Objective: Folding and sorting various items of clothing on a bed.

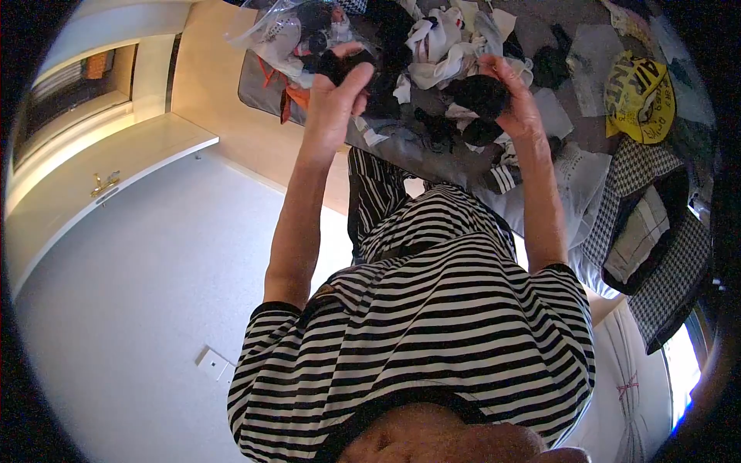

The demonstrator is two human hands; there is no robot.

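Note:
My left hand [341, 87] is closed on a piece of black fabric [345, 62], with its thumb towards the middle. On the right, my right hand [518, 104] grips a black cloth item [479, 95], possibly a sock, that hangs from the fingers. Both hands are raised over a grey bed or mat [399, 153] strewn with small garments. Between and beyond them lies a heap of white cloth pieces [443, 46]. Dark pieces [437, 124] lie near my right hand. A clear plastic bag [278, 35] is just beyond my left hand.
Orange straps or cloth [295, 98] lie by the left edge of the grey surface. On the right are a yellow printed package [642, 98], translucent bags [596, 69] and a houndstooth fabric item [663, 249]. A white shelf or counter [116, 156] runs along the left.

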